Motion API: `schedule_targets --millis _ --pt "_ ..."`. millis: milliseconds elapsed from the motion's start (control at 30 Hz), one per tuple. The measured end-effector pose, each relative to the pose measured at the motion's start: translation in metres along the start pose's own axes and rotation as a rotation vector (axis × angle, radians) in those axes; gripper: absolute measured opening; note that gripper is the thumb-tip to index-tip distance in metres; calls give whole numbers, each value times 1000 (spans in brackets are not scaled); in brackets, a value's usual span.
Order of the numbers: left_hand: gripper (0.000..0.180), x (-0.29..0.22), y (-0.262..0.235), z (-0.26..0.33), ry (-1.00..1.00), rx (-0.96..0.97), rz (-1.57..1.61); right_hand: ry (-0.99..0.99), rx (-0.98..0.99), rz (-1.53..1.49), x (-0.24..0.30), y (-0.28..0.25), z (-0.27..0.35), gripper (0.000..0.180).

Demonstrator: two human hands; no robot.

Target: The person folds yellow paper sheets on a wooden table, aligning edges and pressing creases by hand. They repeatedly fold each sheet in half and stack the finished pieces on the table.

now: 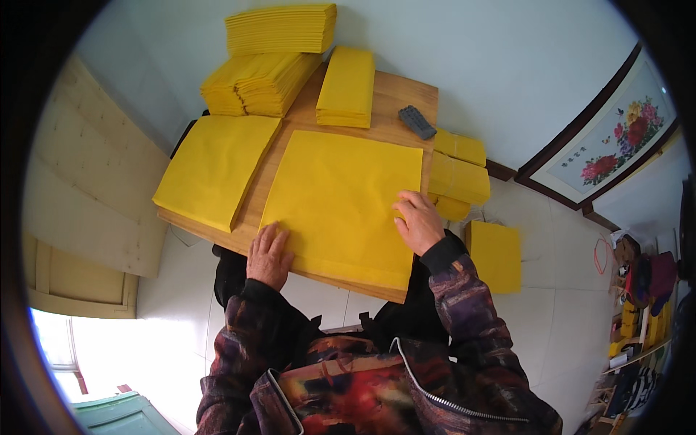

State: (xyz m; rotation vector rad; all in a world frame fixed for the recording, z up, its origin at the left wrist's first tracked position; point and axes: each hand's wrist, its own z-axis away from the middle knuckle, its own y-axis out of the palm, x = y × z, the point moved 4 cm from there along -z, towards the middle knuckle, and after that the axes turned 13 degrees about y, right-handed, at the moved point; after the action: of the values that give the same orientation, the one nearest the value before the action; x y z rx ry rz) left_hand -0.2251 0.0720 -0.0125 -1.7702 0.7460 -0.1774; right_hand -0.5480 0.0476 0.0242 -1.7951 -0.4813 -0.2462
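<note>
A large square yellow sheet (344,203) lies flat on the wooden table in front of me; I cannot tell if it is paper or cloth. My left hand (270,257) rests on its near left edge, fingers stretched out and slightly apart. At the right edge, my right hand (420,223) touches the sheet with bent fingers, the thumb apart from them. Left of the sheet lies a flat yellow stack (217,167) of similar sheets. Behind it stands a narrow folded yellow stack (345,88).
More yellow bundles (254,83) are piled at the table's back left. A dark grey block-like object (417,122) lies on the wooden table (406,90) at the back right. Tied yellow bundles (460,170) stand beyond the right edge, near a yellow-topped box (494,255). A framed flower picture (609,145) leans at the wall.
</note>
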Motion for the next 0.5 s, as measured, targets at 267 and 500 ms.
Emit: schedule_targets --millis 267,500 --pt "48 2 4 2 -29 20 1 210 44 54 -43 15 -33 30" --pt "50 10 0 1 -14 60 42 92 40 -89 -4 -13 39 32"
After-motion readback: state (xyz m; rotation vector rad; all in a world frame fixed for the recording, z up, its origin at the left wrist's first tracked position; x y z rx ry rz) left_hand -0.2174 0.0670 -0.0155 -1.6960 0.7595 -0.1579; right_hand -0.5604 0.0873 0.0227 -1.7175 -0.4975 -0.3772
